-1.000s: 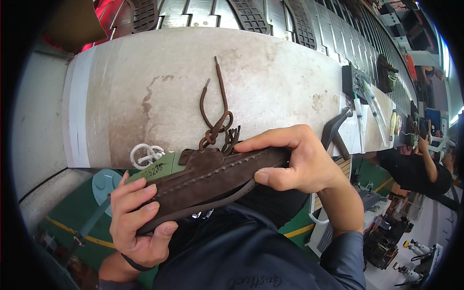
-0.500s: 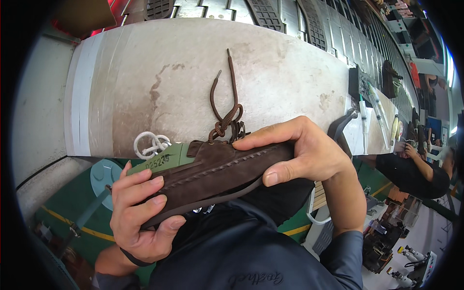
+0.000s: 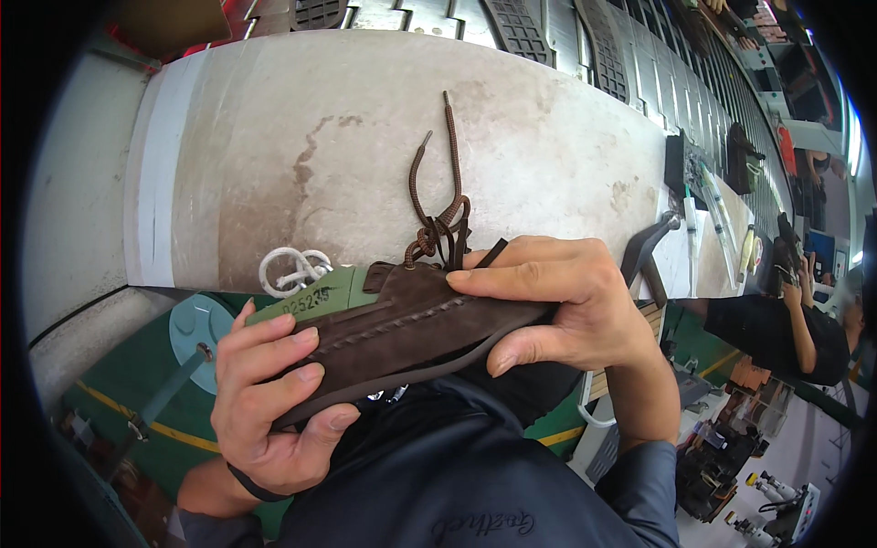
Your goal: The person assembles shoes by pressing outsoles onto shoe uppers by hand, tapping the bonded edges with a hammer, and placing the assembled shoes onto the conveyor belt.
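Observation:
A dark brown suede shoe (image 3: 397, 331) with a stitched seam is held on its side above the near edge of the worktable. Inside its opening sits a green shoe last (image 3: 322, 300), from which a loop of white cord (image 3: 277, 271) sticks out. My left hand (image 3: 274, 406) is wrapped round one end, fingers on the upper and thumb by the sole. My right hand (image 3: 585, 297) clasps the other end, fingers over the top and thumb at the sole edge. Between upper and dark sole (image 3: 393, 384) a gap shows along the side. Knotted brown laces (image 3: 454, 160) trail onto the table.
A pale, stained worktable (image 3: 365, 110) spans the front. Beyond it, loose soles (image 3: 518, 32) lie on a metal conveyor. A dark tool (image 3: 649, 245) and several brushes or tubes (image 3: 715, 205) lie right. A light blue round stool (image 3: 196, 320) is lower left; a co-worker (image 3: 776, 324) works far right.
The shoe has rolled slightly in my hands, and the knot now shows more dark strips near my right fingers. My right hand has bent a little more. The view has shifted slightly.

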The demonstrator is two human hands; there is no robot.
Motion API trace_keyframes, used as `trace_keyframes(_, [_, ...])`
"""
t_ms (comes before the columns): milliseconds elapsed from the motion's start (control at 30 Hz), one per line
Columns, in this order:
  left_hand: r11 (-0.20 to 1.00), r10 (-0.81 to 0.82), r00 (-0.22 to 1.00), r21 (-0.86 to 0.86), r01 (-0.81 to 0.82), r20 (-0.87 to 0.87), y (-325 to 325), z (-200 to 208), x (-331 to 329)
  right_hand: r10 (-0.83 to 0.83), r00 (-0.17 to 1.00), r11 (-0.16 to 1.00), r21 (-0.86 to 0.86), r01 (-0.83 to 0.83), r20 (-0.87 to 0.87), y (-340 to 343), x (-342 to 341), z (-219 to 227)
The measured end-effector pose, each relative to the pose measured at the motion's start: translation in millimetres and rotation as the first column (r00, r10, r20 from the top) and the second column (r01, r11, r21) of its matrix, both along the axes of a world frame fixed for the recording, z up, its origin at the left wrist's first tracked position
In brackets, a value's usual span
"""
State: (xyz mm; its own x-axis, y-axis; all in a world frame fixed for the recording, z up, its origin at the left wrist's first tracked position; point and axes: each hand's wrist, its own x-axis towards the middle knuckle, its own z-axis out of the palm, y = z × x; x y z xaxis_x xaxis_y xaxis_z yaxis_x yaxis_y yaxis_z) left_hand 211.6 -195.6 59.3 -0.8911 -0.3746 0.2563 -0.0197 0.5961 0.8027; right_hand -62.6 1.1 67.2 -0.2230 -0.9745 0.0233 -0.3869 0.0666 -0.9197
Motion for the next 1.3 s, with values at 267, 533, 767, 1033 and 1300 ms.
trace_keyframes(267, [1.000,0.010,1.000,-0.004,-0.010,-0.007,-1,1,5,-0.083,0.993,0.989,0.114,0.092,-0.083,-5,19,23])
trace_keyframes(533, [1.000,0.018,0.999,0.005,-0.018,-0.029,0,0,3,-0.007,0.944,0.998,-0.055,-0.012,-0.329,-10,23,13])
trace_keyframes(767, [1.000,-0.023,1.000,-0.007,0.023,0.004,-3,5,5,-0.037,0.899,0.999,-0.051,0.016,-0.437,-13,34,17])
trace_keyframes(1033, [0.999,0.043,0.999,-0.022,-0.043,-0.022,2,3,3,-0.015,0.858,0.999,-0.039,-0.006,-0.513,-26,46,25])
trace_keyframes(1300, [0.998,0.050,0.999,-0.026,-0.050,-0.021,5,0,5,-0.049,0.784,0.997,-0.072,0.006,-0.618,-28,59,21])
